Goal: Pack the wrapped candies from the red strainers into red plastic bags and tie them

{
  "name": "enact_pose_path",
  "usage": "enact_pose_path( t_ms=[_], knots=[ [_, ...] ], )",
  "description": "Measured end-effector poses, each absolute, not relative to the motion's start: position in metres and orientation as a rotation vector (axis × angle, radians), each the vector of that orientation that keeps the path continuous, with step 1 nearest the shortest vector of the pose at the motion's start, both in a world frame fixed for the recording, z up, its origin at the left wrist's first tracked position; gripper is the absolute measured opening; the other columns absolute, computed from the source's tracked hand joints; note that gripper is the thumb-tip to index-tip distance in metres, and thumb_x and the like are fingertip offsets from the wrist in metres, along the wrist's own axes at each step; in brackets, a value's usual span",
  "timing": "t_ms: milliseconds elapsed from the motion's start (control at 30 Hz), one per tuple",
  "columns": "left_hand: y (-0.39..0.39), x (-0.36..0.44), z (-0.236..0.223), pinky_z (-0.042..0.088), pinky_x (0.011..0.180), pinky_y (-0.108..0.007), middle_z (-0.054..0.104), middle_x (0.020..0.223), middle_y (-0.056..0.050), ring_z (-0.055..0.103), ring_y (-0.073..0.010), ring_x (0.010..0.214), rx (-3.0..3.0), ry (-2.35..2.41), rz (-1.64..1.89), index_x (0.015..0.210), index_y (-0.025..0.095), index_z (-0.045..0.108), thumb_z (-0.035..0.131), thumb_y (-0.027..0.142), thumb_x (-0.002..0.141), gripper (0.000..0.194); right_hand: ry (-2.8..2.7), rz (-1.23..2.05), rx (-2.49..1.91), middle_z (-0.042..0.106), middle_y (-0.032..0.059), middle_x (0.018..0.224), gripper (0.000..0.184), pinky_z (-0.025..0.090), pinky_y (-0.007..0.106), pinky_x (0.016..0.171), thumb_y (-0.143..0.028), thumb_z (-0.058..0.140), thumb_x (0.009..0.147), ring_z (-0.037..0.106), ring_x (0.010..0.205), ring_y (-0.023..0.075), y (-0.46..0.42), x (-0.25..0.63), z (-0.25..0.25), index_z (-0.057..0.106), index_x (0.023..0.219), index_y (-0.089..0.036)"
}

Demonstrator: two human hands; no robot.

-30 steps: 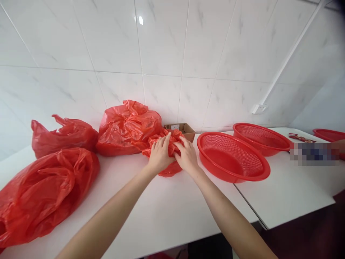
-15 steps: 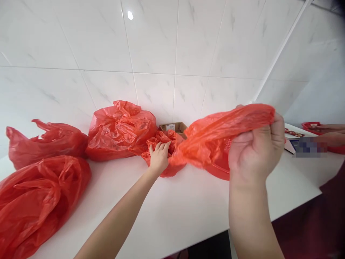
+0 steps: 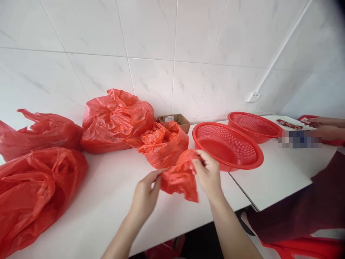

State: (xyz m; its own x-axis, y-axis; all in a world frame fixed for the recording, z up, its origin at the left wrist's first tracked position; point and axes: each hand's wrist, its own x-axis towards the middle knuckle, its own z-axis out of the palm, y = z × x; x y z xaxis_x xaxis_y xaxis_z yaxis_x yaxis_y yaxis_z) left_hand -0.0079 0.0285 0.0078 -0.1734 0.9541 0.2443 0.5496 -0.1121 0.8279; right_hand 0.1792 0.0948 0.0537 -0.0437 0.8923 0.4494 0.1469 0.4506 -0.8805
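Observation:
Between my two hands is a crumpled red plastic bag (image 3: pixel 179 180), held above the front part of the white table. My left hand (image 3: pixel 147 192) pinches its left edge between thumb and fingers. On the other side my right hand (image 3: pixel 208 172) is closed round its upper right part. Just behind it sits a rounded red plastic bag (image 3: pixel 164 144) with a bunched top; its contents are hidden. To the right of my right hand stands a red perforated basket (image 3: pixel 229 145) with nothing in it.
Large red bags stand at the left: one by the wall (image 3: pixel 118 124), one behind (image 3: pixel 54 131), one in front (image 3: pixel 40 194). A small cardboard box (image 3: pixel 175 121) and a second red basket (image 3: pixel 253 126) are at the back. A co-worker's hands (image 3: pixel 329 127) are at far right.
My right hand has come down and left with the bag, which was stretched out and is now bunched. My left hand has left the rounded bag and grips the held bag's edge.

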Motion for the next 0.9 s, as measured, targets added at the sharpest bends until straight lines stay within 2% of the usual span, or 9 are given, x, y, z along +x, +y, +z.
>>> enact_pose_path(
  t_ms=[100,167,300,400,467,533,667,800,900],
  knots=[
    [0.018,-0.054,-0.001,0.054,0.069,-0.034,0.071,0.075,-0.005,0.068,-0.0257,0.079,1.571,1.855,1.240,0.091,0.018,0.072,0.049,0.035,0.086,0.029,-1.445,0.894,-1.058,0.045,-0.0076,0.054,0.012,0.030,0.022,0.046,-0.025,0.059,0.081,0.035,0.046,0.0085,0.100,0.201,0.044,0.063,0.091,-0.019],
    [0.009,-0.078,-0.004,0.053,0.063,-0.032,0.069,0.069,-0.004,0.067,-0.0250,0.073,1.499,1.919,1.281,0.092,0.018,0.071,0.050,0.041,0.086,0.032,-1.502,0.945,-1.121,0.041,-0.0085,0.054,0.012,0.028,0.022,0.048,-0.024,0.061,0.078,0.033,0.048,0.0086,0.101,0.211,0.032,0.061,0.089,-0.020],
    [-0.007,-0.094,-0.006,0.051,0.077,-0.031,0.072,0.095,-0.005,0.065,-0.0226,0.086,1.329,1.825,1.447,0.097,0.020,0.069,0.058,0.049,0.084,0.034,-1.653,0.965,-1.259,0.044,-0.0065,0.061,0.014,0.038,0.024,0.055,-0.027,0.060,0.080,0.044,0.056,0.0115,0.096,0.220,0.018,0.061,0.093,-0.021],
    [-0.011,-0.089,0.000,0.048,0.086,-0.032,0.068,0.112,-0.007,0.062,-0.0228,0.095,1.228,1.722,1.447,0.101,0.020,0.067,0.060,0.053,0.083,0.038,-1.779,0.915,-1.238,0.062,0.0024,0.096,0.027,0.050,0.032,0.075,-0.029,0.064,0.081,0.060,0.084,0.0172,0.076,0.229,0.033,0.062,0.108,-0.024],
    [-0.011,-0.082,0.007,0.045,0.092,-0.034,0.064,0.122,-0.008,0.059,-0.0242,0.103,1.206,1.686,1.406,0.106,0.021,0.066,0.057,0.055,0.085,0.041,-1.803,0.803,-1.093,0.060,0.0059,0.118,0.032,0.049,0.037,0.089,-0.025,0.064,0.083,0.059,0.105,0.0209,0.053,0.235,0.055,0.060,0.115,-0.027],
    [-0.011,-0.072,0.013,0.043,0.094,-0.036,0.061,0.127,-0.008,0.057,-0.0258,0.109,1.212,1.664,1.385,0.107,0.022,0.066,0.055,0.056,0.086,0.042,-1.823,0.724,-0.850,0.062,0.0065,0.118,0.030,0.048,0.038,0.094,-0.018,0.059,0.086,0.058,0.112,0.0219,0.027,0.233,0.077,0.060,0.114,-0.028],
    [-0.011,-0.045,0.019,0.041,0.098,-0.038,0.062,0.125,-0.008,0.055,-0.0279,0.115,1.160,1.455,1.402,0.107,0.023,0.066,0.057,0.051,0.087,0.036,-2.119,0.827,-0.599,0.069,0.0046,0.107,0.030,0.051,0.032,0.088,-0.014,0.049,0.092,0.064,0.100,0.0179,-0.001,0.199,0.086,0.061,0.117,-0.026],
    [-0.016,-0.029,0.023,0.046,0.093,-0.035,0.064,0.117,-0.007,0.056,-0.0277,0.113,0.999,1.127,1.447,0.082,0.020,0.066,0.063,0.040,0.083,0.020,-2.442,0.804,-0.828,0.072,0.0079,0.104,0.029,0.051,0.032,0.079,-0.018,0.040,0.096,0.067,0.091,0.0201,0.018,0.163,0.042,0.064,0.113,-0.018],
    [-0.016,-0.045,0.027,0.050,0.089,-0.034,0.065,0.085,-0.004,0.061,-0.0244,0.098,0.912,0.979,1.535,0.065,0.019,0.059,0.065,0.036,0.077,0.022,-2.783,0.890,-0.932,0.075,0.0084,0.093,0.031,0.049,0.032,0.071,-0.022,0.040,0.094,0.068,0.081,0.0222,0.040,0.169,0.016,0.071,0.099,-0.018]
  ],
)
